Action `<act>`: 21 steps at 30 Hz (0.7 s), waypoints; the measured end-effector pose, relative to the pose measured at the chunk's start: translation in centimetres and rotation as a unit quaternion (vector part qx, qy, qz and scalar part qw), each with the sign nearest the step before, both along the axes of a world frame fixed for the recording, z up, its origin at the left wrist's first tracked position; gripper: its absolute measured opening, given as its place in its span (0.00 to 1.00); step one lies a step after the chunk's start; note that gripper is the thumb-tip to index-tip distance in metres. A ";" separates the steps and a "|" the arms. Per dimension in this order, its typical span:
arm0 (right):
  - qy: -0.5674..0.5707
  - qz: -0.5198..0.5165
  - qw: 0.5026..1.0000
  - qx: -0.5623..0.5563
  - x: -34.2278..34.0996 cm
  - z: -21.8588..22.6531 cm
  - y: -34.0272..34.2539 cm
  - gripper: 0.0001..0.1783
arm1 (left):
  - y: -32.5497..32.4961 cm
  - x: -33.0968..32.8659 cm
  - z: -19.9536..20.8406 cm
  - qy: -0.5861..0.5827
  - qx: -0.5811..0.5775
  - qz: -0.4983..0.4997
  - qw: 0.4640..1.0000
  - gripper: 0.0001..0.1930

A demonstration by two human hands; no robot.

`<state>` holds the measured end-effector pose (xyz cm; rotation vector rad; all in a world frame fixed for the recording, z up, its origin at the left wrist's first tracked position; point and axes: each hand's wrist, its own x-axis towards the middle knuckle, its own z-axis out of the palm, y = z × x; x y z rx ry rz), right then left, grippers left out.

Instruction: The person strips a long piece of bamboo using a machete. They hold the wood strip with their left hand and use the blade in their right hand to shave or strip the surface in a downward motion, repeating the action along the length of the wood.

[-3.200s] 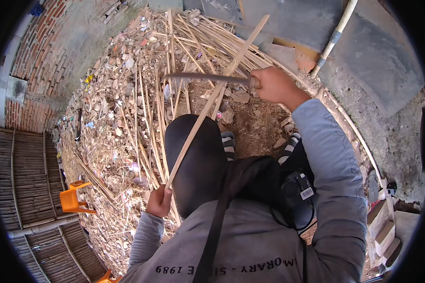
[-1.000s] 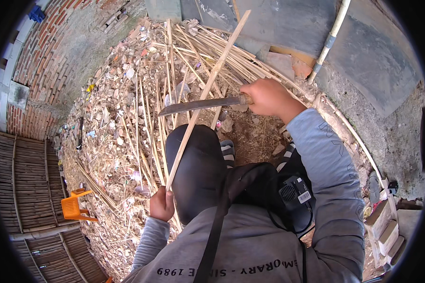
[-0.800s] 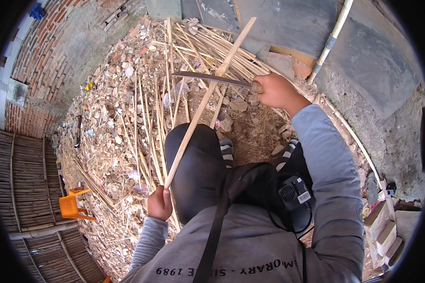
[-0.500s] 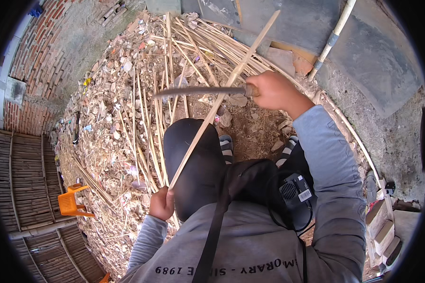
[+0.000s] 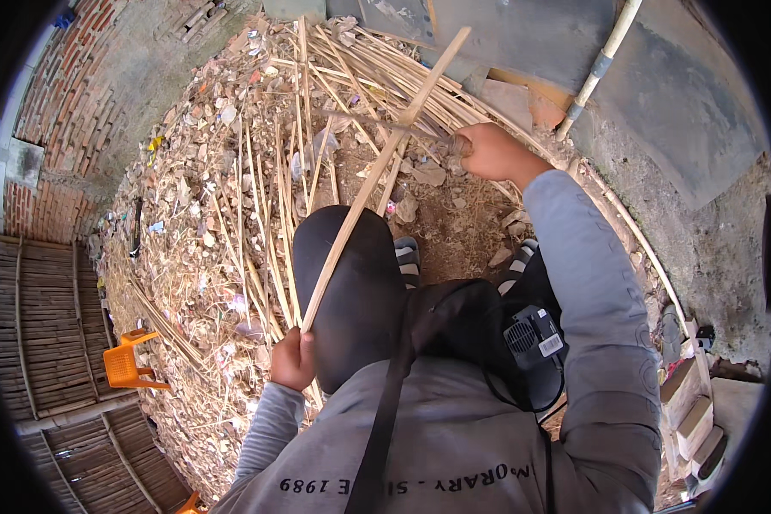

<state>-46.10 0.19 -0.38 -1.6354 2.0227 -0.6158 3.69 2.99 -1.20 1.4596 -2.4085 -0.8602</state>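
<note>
My left hand is closed round the lower end of a long split bamboo strip. The strip slants up and to the right across my left knee, its far end raised over the ground. My right hand grips the handle of a machete, whose blade points left and is blurred by motion. The blade meets or crosses the strip in its upper half; whether it is cutting into the wood I cannot tell. A narrower length runs downward beside the strip there, and I cannot tell if it is joined to it.
Many bamboo strips lie heaped ahead, and more lie along my left. Dry leaves and litter cover the ground. An orange plastic chair stands at left, near a bamboo-slat wall. A pale pole leans at upper right.
The machete has moved up from level, its tip now tilted away from me. My right hand shifted slightly farther off. The strip's far end swung a little left and lower.
</note>
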 end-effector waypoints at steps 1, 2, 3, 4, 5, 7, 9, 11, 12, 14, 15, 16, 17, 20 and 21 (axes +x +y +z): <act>-0.040 -0.058 0.997 0.043 -1.5 -1.6 0.1 0.15 | -0.3 -0.4 0.3 0.003 -0.009 -0.015 1.000 0.24; -0.028 -0.063 0.997 0.029 -2.4 -1.5 0.2 0.15 | -0.8 -0.3 0.5 0.009 -0.025 -0.026 0.999 0.24; 0.021 -0.049 0.999 -0.009 -1.4 -1.6 0.8 0.17 | -0.4 0.6 1.1 0.000 0.014 -0.014 1.000 0.24; 0.070 -0.036 0.996 -0.047 -0.8 -1.4 1.0 0.20 | -0.7 0.7 1.2 0.000 0.011 -0.012 1.000 0.24; 0.070 -0.032 0.996 -0.050 -1.4 -0.5 0.7 0.23 | -1.1 0.5 1.3 0.002 0.006 -0.029 1.000 0.24; 0.055 -0.019 0.997 -0.055 0.3 1.6 0.6 0.22 | -0.9 0.8 1.2 0.023 0.021 -0.038 0.999 0.24; 0.105 0.038 0.992 -0.053 2.1 3.3 0.7 0.17 | -0.4 0.5 1.3 0.012 0.015 -0.039 0.999 0.24; 0.152 0.076 0.984 -0.046 3.6 3.9 1.0 0.13 | -0.5 0.5 0.7 0.008 0.013 -0.033 0.999 0.25; 0.198 0.114 0.973 -0.043 4.1 4.2 0.8 0.10 | -0.7 0.8 0.5 0.009 0.011 -0.027 1.000 0.25; -0.010 0.019 1.000 0.023 0.3 1.1 0.4 0.11 | -1.1 1.1 0.4 0.016 0.030 -0.034 0.999 0.25; -0.012 -0.076 0.997 -0.002 -1.4 -1.4 0.7 0.13 | -1.3 0.9 0.0 0.022 0.024 -0.021 0.999 0.24; -0.002 -0.172 0.984 -0.046 -3.8 -2.1 0.7 0.16 | -2.0 0.7 0.1 0.033 0.012 -0.026 0.999 0.24; 0.003 -0.172 0.983 -0.061 -5.9 -2.1 0.9 0.16 | -2.4 1.4 0.3 0.004 -0.025 -0.042 0.999 0.23; 0.069 -0.174 0.981 -0.050 -7.4 -3.6 2.1 0.22 | -2.4 1.0 2.8 -0.072 -0.062 -0.065 0.993 0.22; 0.068 -0.153 0.984 -0.065 -6.9 -2.1 1.8 0.22 | -2.2 1.2 2.8 -0.076 -0.068 -0.057 0.993 0.22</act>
